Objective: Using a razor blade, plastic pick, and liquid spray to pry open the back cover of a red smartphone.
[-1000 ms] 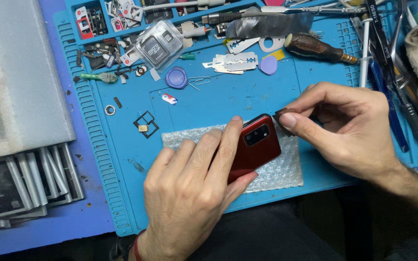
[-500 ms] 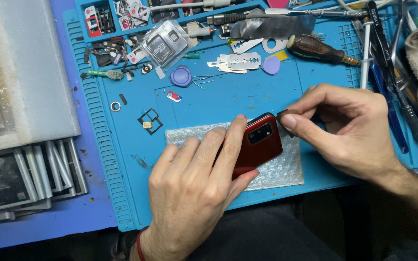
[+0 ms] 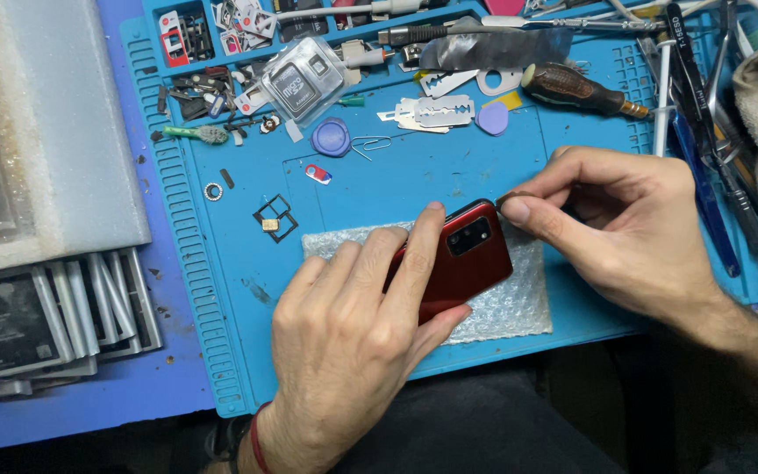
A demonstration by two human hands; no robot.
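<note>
- My left hand lies flat over a red phone, fingers spread across its back and thumb tucked against its near edge, pressing it down rather than closing around it.
- The phone lies back-up, its dark camera block at the far right corner, on a sheet of bubble wrap spread over the near middle of the blue work mat.
- My right hand is just right of the phone, thumb and forefinger pinched together at its far right corner; something small and dark sits in the pinch, but I cannot tell what it is.
- Far from the phone, on the mat: a razor blade, two round purple picks, a bent paper clip and a clear plastic case holding a memory card.
- A wooden-handled screwdriver lies far right, and tweezers lie along the right edge of the mat.
- Left of the bubble wrap sits a small black card tray.
- Off the mat to the left, a row of flat phone batteries lies near me, with a slab of white foam beyond them.
</note>
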